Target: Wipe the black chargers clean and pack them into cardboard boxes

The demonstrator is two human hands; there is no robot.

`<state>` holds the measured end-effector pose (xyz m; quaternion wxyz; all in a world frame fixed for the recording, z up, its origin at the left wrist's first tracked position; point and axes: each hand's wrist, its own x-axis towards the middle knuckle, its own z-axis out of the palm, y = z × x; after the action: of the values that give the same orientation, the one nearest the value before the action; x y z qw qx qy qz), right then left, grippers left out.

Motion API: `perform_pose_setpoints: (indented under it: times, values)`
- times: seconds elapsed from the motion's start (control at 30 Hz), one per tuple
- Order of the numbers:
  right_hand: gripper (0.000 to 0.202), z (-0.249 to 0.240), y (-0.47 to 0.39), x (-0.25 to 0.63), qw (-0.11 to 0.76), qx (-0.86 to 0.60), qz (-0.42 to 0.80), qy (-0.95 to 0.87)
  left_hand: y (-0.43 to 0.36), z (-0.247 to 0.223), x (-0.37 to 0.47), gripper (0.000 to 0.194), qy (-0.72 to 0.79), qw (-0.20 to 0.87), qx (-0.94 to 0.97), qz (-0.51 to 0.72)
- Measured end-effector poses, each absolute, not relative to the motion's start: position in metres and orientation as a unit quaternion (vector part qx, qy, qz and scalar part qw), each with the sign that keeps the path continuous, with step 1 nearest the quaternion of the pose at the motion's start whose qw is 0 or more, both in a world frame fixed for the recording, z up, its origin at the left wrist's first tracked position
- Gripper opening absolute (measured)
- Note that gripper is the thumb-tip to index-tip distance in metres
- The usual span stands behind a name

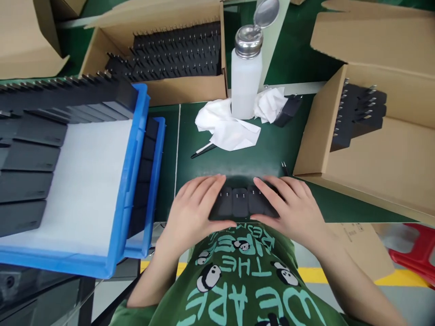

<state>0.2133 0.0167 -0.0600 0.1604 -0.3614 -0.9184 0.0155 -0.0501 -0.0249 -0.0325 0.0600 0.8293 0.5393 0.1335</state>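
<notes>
A row of several black power adapters (240, 203) with two metal pins each lies side by side at the table's front edge. My left hand (197, 206) closes round the left end of this row, fingers over the far side and thumb along the near side. On the other end my right hand (288, 203) grips in the same way. The outer adapters are partly hidden under my fingers. Just beyond my right hand, a small two-pronged tip (284, 168) pokes out beside the cardboard box (314, 122).
A blue tray (127, 181) of black adapters stands at left on another tray. Pin-up adapters fill a cardboard box (183, 90) behind. A white pump bottle (245, 81), crumpled tissues (234, 131), a pen-like tool (203, 150) and one loose adapter (288, 111) occupy the middle. Some adapters (362, 111) stand in the right box.
</notes>
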Motion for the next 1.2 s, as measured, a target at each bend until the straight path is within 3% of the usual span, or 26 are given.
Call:
perform_pose_setpoints:
  times: [0.2,0.3,0.4,0.5,0.6,0.67,0.77,0.93,1.2]
  values:
    - [0.058,-0.064,0.024,0.205,0.180,-0.345,0.003,-0.921,-0.011,-0.043,-0.032,0.053,0.483,0.025,0.869,0.103]
    - [0.059,-0.066,0.026,0.208,0.202,-0.332,0.017,-0.921,-0.010,-0.049,-0.035,0.046,0.474,0.047,0.867,0.146]
    - [0.063,-0.060,0.025,0.212,0.260,-0.358,0.075,-0.894,-0.015,-0.050,-0.042,0.050,0.553,0.194,0.740,0.330]
    - [0.064,-0.052,0.020,0.209,0.416,-0.435,0.267,-0.753,-0.018,-0.042,-0.044,0.061,0.576,0.397,0.413,0.583]
    - [0.074,-0.047,0.013,0.195,0.513,-0.396,0.480,-0.591,-0.016,-0.026,-0.038,0.074,0.498,0.533,0.237,0.642]
    - [0.087,-0.047,0.011,0.183,0.506,-0.326,0.607,-0.519,-0.015,-0.017,-0.032,0.073,0.433,0.620,0.156,0.636]
    - [0.089,-0.047,0.010,0.169,0.456,-0.237,0.732,-0.447,-0.015,-0.011,-0.026,0.068,0.365,0.692,0.062,0.620]
    - [0.091,-0.048,0.008,0.156,0.449,-0.249,0.789,-0.339,-0.019,-0.015,-0.026,0.068,0.323,0.731,0.026,0.601]
    - [0.074,-0.030,0.002,0.143,0.447,-0.284,0.806,-0.267,-0.026,-0.023,-0.030,0.070,0.318,0.728,0.081,0.602]
